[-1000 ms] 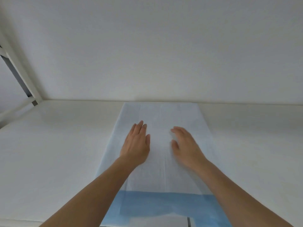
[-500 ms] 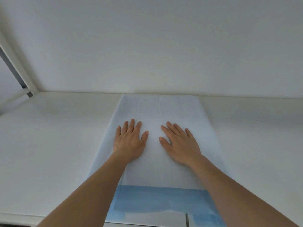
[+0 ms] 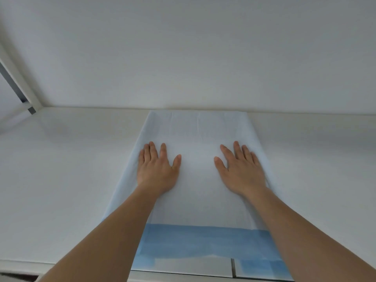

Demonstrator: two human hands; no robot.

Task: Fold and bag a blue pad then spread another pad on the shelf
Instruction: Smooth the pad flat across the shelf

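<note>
Head view shows me both palms flat with fingers spread on the pad (image 3: 195,139) lying on the shelf (image 3: 61,180), my left hand (image 3: 157,169) and right hand (image 3: 242,171) now slid apart toward its edges, so I judge spreading nearly finished.

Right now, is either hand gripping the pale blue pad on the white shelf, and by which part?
Neither grips it. The left hand and right hand press flat on the pale blue pad, fingers straight.
</note>
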